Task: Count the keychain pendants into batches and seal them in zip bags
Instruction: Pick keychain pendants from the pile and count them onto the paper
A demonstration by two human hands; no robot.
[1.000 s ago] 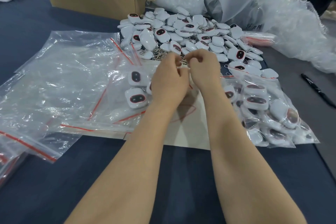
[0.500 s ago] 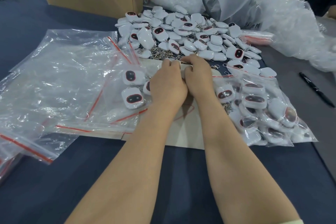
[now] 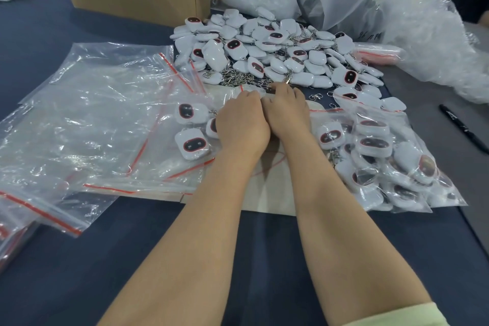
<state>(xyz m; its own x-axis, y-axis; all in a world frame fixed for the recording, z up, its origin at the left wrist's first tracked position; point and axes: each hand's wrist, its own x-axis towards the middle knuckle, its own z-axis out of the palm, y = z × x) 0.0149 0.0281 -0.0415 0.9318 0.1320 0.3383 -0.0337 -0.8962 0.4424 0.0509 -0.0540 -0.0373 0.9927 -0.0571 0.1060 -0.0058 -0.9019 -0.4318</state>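
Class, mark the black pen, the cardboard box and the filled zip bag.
black pen (image 3: 462, 128): head view, mid barrel.
cardboard box (image 3: 132, 0): head view, front wall.
filled zip bag (image 3: 447, 194): head view, right plastic edge.

A second ago both hands were raised in a pinch. Now the left hand (image 3: 242, 124) and the right hand (image 3: 287, 114) have dropped low onto the pale sheet (image 3: 267, 201), knuckles up, at the near edge of the pendant heap (image 3: 264, 45). They have also drawn together until their sides touch, and the fingertips curl down out of sight, so what they hold cannot be told.
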